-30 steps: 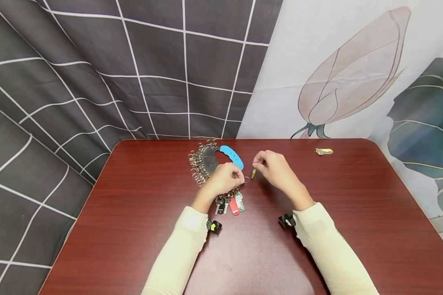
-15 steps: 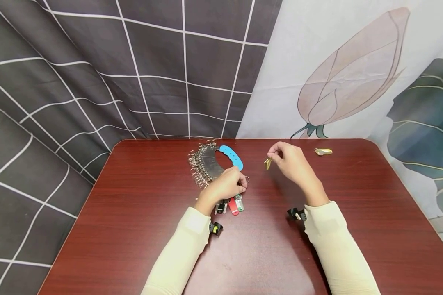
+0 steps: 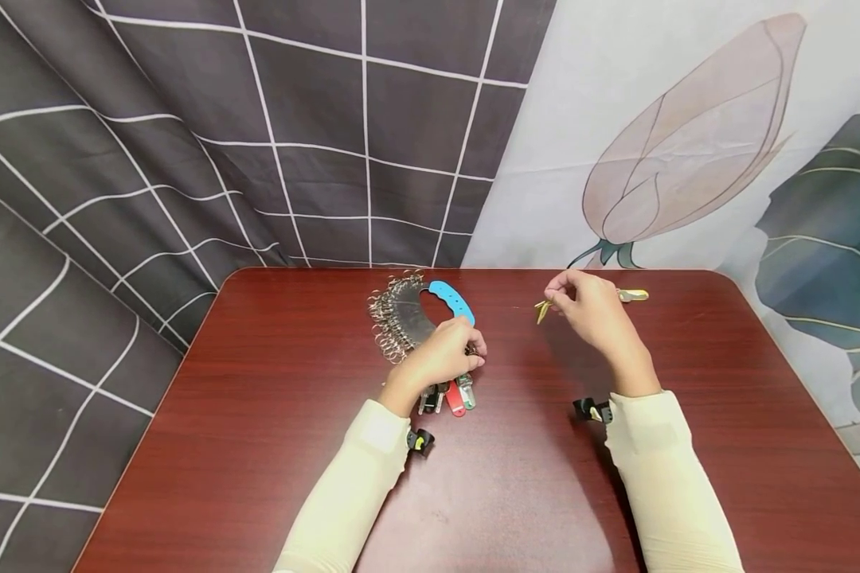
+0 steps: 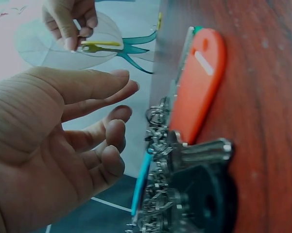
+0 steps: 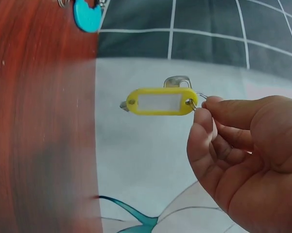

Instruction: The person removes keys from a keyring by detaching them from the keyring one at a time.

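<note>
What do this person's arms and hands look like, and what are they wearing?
The left hand and right hand are bare, with no gloves or rings showing. Both arms wear long, plain, cream-coloured sleeves. A small black device sits at each cuff; the left device has a yellow-green patch, the right device a paler one.

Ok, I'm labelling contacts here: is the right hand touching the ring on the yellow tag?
Touching: the right wrist view shows the right hand pinching the ring of the yellow tag.
</note>
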`<state>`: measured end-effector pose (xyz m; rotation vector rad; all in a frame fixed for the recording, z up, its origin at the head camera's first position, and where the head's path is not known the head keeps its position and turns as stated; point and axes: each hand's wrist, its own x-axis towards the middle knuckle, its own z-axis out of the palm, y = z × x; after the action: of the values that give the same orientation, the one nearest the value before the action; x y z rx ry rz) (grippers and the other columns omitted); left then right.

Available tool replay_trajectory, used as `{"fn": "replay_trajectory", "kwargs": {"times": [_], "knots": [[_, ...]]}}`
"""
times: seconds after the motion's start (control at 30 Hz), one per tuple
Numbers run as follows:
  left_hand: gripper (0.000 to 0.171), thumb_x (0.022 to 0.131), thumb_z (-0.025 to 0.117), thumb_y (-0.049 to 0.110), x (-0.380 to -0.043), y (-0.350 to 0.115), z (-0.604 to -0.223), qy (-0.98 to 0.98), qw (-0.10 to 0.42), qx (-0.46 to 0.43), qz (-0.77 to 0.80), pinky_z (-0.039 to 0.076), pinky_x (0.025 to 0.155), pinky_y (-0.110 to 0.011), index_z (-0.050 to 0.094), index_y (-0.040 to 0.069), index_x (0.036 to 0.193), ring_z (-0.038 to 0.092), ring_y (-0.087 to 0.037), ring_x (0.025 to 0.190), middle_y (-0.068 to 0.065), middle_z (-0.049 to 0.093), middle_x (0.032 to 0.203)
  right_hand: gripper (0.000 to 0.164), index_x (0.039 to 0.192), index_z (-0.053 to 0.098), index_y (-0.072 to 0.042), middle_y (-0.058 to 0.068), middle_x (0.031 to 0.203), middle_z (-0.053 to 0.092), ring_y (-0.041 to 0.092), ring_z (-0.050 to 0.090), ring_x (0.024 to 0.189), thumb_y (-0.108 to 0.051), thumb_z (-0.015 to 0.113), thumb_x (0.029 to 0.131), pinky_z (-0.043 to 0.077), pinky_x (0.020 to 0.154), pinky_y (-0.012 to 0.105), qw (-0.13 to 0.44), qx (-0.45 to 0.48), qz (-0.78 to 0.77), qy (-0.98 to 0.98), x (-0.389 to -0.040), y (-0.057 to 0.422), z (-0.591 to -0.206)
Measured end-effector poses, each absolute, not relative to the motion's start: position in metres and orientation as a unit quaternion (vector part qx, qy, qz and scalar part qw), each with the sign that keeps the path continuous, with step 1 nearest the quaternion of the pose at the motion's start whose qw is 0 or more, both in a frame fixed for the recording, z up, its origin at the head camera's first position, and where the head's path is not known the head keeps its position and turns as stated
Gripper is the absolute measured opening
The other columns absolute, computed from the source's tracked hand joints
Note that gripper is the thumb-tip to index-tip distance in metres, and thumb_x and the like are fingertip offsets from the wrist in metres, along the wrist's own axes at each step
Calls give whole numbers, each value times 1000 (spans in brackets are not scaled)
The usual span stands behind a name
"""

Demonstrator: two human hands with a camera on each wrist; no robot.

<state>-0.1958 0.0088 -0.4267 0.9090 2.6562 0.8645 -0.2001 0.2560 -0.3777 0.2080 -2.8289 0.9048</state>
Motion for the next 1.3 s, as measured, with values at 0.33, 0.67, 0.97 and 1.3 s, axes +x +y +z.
{"fn": "replay_trajectory", "kwargs": {"times": [0.33, 0.67, 0.97, 1.3], "knots": [[11, 86, 71, 19, -197, 3, -414, 899, 62, 313, 298, 48, 80, -31, 74, 13, 94, 53, -16, 92, -1, 59, 97, 9, 91, 66, -9, 13, 78, 70, 24, 61, 72, -18, 65, 93, 44, 67, 40, 116, 55, 305, -943, -202, 279, -373], [38, 85, 72, 34, -196, -21, -413, 909, 19, 307, 283, 49, 88, -37, 69, 9, 114, 51, -18, 101, -5, 55, 114, 18, 97, 64, -8, 15, 86, 71, 27, 59, 78, -26, 59, 96, 42, 67, 43, 113, 48, 279, -952, -206, 320, -373], [46, 83, 74, 37, -199, -50, -407, 905, 33, 293, 307, 48, 92, -41, 66, 8, 117, 55, -26, 105, -5, 55, 117, 17, 98, 62, -6, 16, 80, 67, 32, 55, 77, -23, 59, 97, 39, 69, 50, 108, 64, 232, -965, -208, 363, -371], [53, 84, 72, 42, -199, -77, -405, 915, 36, 303, 263, 49, 96, -42, 62, 6, 123, 57, -26, 108, -10, 58, 121, 6, 94, 62, -4, 22, 83, 67, 39, 58, 80, -10, 62, 93, 41, 72, 59, 95, 96, 169, -976, -212, 409, -373]]}}
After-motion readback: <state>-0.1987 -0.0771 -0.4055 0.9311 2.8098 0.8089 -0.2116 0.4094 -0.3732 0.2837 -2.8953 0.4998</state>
